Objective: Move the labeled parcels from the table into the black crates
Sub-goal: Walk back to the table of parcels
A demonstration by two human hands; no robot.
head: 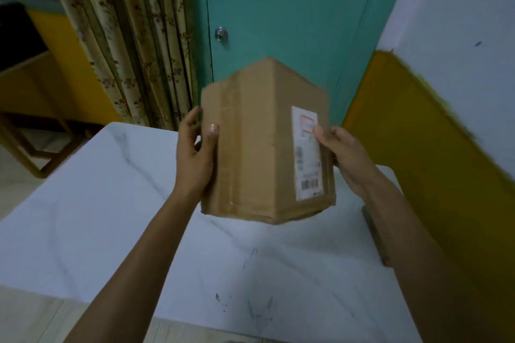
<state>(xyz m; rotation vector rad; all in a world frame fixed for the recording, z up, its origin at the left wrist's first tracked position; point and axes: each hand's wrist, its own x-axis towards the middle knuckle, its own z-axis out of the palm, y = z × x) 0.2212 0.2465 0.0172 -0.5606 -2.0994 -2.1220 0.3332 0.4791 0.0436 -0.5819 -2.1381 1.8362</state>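
I hold the taped brown cardboard parcel (259,145) above the white marble-patterned table (111,217), left hand (196,156) and right hand (345,156) gripping opposite sides; it looks stiff, light, best clasped there.

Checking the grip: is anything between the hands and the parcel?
Nothing visible. The left hand grips the parcel at its left edge, the right hand at its labeled side, above the table. No crate is in view.
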